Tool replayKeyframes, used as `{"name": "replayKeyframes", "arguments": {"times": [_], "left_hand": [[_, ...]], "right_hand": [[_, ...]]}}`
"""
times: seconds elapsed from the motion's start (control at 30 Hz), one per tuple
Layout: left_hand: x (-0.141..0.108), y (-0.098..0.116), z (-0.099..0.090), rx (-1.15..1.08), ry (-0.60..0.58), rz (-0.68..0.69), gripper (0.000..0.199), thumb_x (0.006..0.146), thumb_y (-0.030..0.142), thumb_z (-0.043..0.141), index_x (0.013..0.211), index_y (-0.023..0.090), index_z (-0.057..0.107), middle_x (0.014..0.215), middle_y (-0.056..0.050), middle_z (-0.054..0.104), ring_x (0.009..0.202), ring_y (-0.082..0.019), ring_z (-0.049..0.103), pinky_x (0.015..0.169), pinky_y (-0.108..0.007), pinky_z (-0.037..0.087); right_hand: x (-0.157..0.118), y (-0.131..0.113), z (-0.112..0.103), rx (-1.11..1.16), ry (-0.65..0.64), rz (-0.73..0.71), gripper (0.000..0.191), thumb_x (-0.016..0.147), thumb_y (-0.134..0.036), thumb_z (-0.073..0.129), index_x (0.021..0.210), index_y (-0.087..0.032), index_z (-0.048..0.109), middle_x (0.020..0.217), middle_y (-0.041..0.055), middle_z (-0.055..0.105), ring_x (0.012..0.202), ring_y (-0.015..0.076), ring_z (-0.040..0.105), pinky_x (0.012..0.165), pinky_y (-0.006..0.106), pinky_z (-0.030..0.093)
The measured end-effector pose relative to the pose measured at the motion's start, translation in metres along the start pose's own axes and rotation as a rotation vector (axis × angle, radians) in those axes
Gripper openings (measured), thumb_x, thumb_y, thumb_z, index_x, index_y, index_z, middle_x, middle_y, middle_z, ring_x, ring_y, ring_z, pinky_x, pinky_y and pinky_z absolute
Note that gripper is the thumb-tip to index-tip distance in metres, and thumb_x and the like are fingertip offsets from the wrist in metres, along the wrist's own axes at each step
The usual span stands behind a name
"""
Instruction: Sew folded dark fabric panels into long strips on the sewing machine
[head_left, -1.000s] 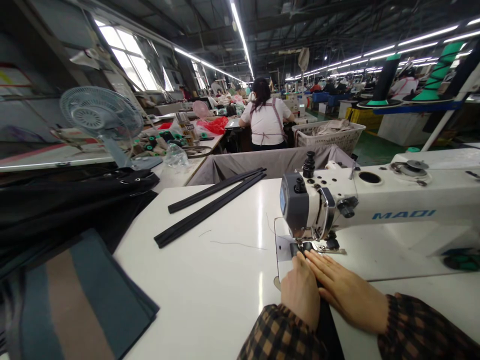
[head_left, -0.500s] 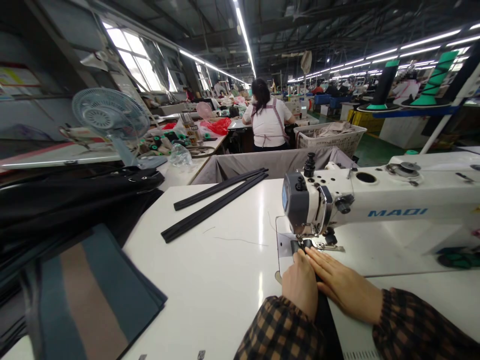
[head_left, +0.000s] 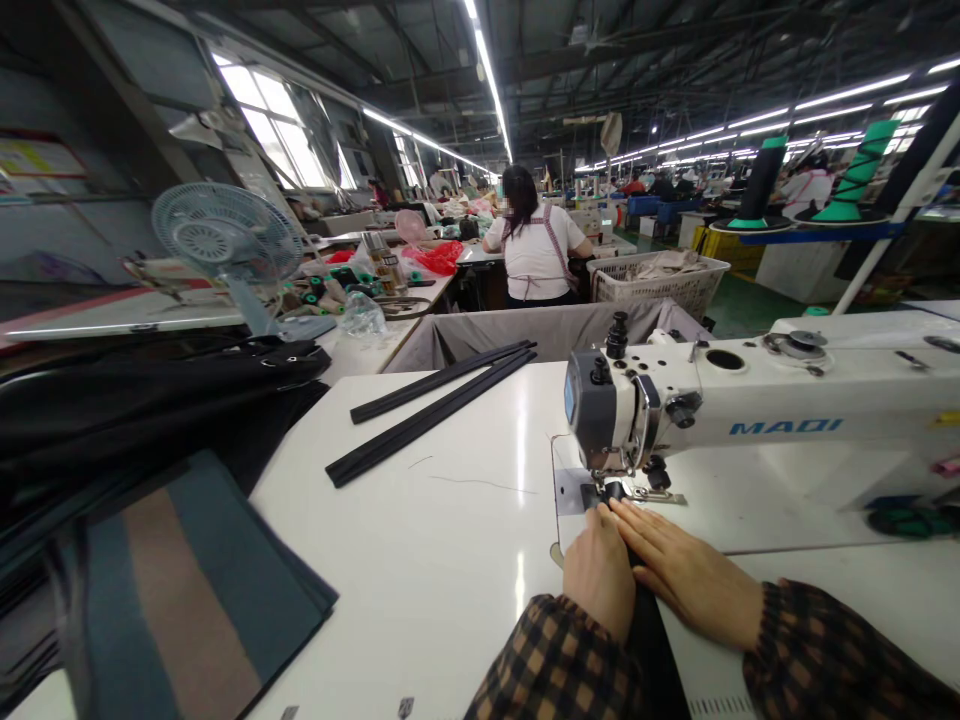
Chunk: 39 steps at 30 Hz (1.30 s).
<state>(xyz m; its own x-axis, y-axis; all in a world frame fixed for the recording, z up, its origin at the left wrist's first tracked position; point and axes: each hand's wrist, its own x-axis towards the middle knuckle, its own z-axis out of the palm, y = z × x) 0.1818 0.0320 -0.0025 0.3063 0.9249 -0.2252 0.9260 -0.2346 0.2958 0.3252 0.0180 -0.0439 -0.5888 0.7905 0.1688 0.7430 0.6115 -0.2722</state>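
Note:
My left hand (head_left: pixel 598 573) and my right hand (head_left: pixel 686 573) sit side by side on a black fabric strip (head_left: pixel 651 640), guiding it to the presser foot (head_left: pixel 615 489) of a white MAQI sewing machine (head_left: pixel 720 410). The strip runs from under my plaid sleeves up to the foot, and my fingers hide much of it. Two more black strips (head_left: pixel 431 412) lie on the white machine table (head_left: pixel 420 560), well to the left of my hands. A folded teal and tan striped fabric (head_left: pixel 202 590) rests at the table's left corner.
A black fabric pile (head_left: pixel 127 410) lies left of the table. Behind it stand a grey fabric bin (head_left: pixel 555 335), a desk fan (head_left: pixel 227 240), a plastic basket of cloth (head_left: pixel 660 285), and a seated co-worker (head_left: pixel 535 250). Thread cones (head_left: pixel 855 170) stand at the right.
My hands stay at the presser foot with little visible movement. The whole view has drifted slightly as my head shifted.

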Motion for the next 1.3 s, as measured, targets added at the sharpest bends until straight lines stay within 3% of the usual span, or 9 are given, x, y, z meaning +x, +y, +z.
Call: {"name": "replayKeyframes", "arguments": {"times": [0.27, 0.33, 0.53, 0.77, 0.9, 1.0, 1.1, 1.2, 1.3], "left_hand": [[-0.008, -0.017, -0.009, -0.006, 0.116, 0.128, 0.026, 0.082, 0.022, 0.036, 0.088, 0.015, 0.059, 0.084, -0.006, 0.057, 0.074, -0.017, 0.058, 0.065, -0.026, 0.044], [0.002, -0.028, -0.016, -0.008, 0.149, 0.161, 0.028, 0.084, 0.026, 0.035, 0.08, 0.018, 0.062, 0.077, -0.003, 0.057, 0.069, -0.013, 0.057, 0.064, -0.023, 0.042], [0.047, -0.043, -0.026, 0.054, 0.279, 0.131, 0.026, 0.084, 0.03, 0.038, 0.091, 0.019, 0.059, 0.093, -0.006, 0.054, 0.077, -0.016, 0.057, 0.062, -0.025, 0.041], [0.026, -0.049, -0.023, 0.189, 0.203, 0.494, 0.02, 0.084, 0.023, 0.039, 0.079, 0.021, 0.058, 0.083, -0.001, 0.057, 0.077, -0.014, 0.052, 0.066, -0.025, 0.038], [0.017, -0.06, -0.028, 0.231, 0.185, 0.6, 0.013, 0.081, 0.02, 0.045, 0.083, 0.022, 0.058, 0.08, 0.0, 0.057, 0.076, -0.014, 0.049, 0.066, -0.025, 0.037], [0.023, -0.065, -0.03, 0.224, 0.234, 0.558, 0.013, 0.08, 0.019, 0.046, 0.082, 0.025, 0.058, 0.082, 0.002, 0.056, 0.077, -0.013, 0.049, 0.067, -0.024, 0.038], [0.03, -0.07, -0.035, 0.199, 0.369, 0.345, 0.018, 0.082, 0.018, 0.04, 0.079, 0.02, 0.058, 0.084, -0.003, 0.054, 0.08, -0.017, 0.049, 0.067, -0.029, 0.04], [0.024, -0.068, -0.035, 0.171, 0.502, 0.158, 0.023, 0.084, 0.019, 0.034, 0.096, 0.014, 0.053, 0.1, -0.011, 0.05, 0.092, -0.023, 0.046, 0.075, -0.037, 0.04], [0.002, -0.049, -0.02, 0.104, 0.392, 0.207, 0.032, 0.083, 0.029, 0.041, 0.112, 0.016, 0.044, 0.103, -0.009, 0.049, 0.095, -0.021, 0.047, 0.081, -0.036, 0.04]], "right_hand": [[0.004, 0.003, -0.002, 0.003, 0.029, -0.022, 0.053, 0.084, -0.022, 0.04, 0.134, -0.021, 0.023, 0.139, 0.0014, 0.027, 0.126, 0.0181, 0.024, 0.102, 0.037, 0.031], [0.005, 0.004, -0.001, -0.007, 0.039, -0.029, 0.052, 0.084, -0.024, 0.041, 0.133, -0.022, 0.026, 0.138, 0.0015, 0.028, 0.125, 0.0183, 0.026, 0.101, 0.037, 0.032], [0.006, 0.004, 0.001, -0.055, 0.069, -0.029, 0.052, 0.084, -0.024, 0.041, 0.134, -0.021, 0.024, 0.138, 0.0018, 0.03, 0.125, 0.0186, 0.027, 0.1, 0.037, 0.033], [0.006, 0.005, 0.003, -0.067, 0.054, -0.029, 0.053, 0.085, -0.024, 0.04, 0.134, -0.02, 0.022, 0.139, 0.0019, 0.027, 0.125, 0.0187, 0.027, 0.101, 0.038, 0.032], [0.006, 0.006, 0.004, -0.07, 0.055, -0.026, 0.052, 0.085, -0.025, 0.039, 0.134, -0.02, 0.023, 0.139, 0.0015, 0.025, 0.126, 0.0186, 0.025, 0.101, 0.038, 0.033], [0.005, 0.005, 0.003, -0.077, 0.04, -0.018, 0.052, 0.086, -0.025, 0.038, 0.135, -0.02, 0.022, 0.139, 0.0016, 0.025, 0.126, 0.0188, 0.025, 0.101, 0.038, 0.033], [0.006, 0.004, 0.002, -0.084, 0.019, -0.015, 0.052, 0.086, -0.026, 0.038, 0.135, -0.02, 0.021, 0.139, 0.0021, 0.025, 0.126, 0.0194, 0.025, 0.101, 0.039, 0.032], [0.007, 0.004, 0.001, -0.076, 0.011, -0.017, 0.052, 0.086, -0.026, 0.038, 0.135, -0.02, 0.022, 0.139, 0.0024, 0.025, 0.126, 0.0197, 0.025, 0.101, 0.04, 0.031], [0.007, 0.004, 0.0, -0.059, 0.039, -0.008, 0.051, 0.085, -0.024, 0.039, 0.134, -0.02, 0.024, 0.139, 0.003, 0.027, 0.126, 0.0194, 0.026, 0.101, 0.04, 0.032]]}}
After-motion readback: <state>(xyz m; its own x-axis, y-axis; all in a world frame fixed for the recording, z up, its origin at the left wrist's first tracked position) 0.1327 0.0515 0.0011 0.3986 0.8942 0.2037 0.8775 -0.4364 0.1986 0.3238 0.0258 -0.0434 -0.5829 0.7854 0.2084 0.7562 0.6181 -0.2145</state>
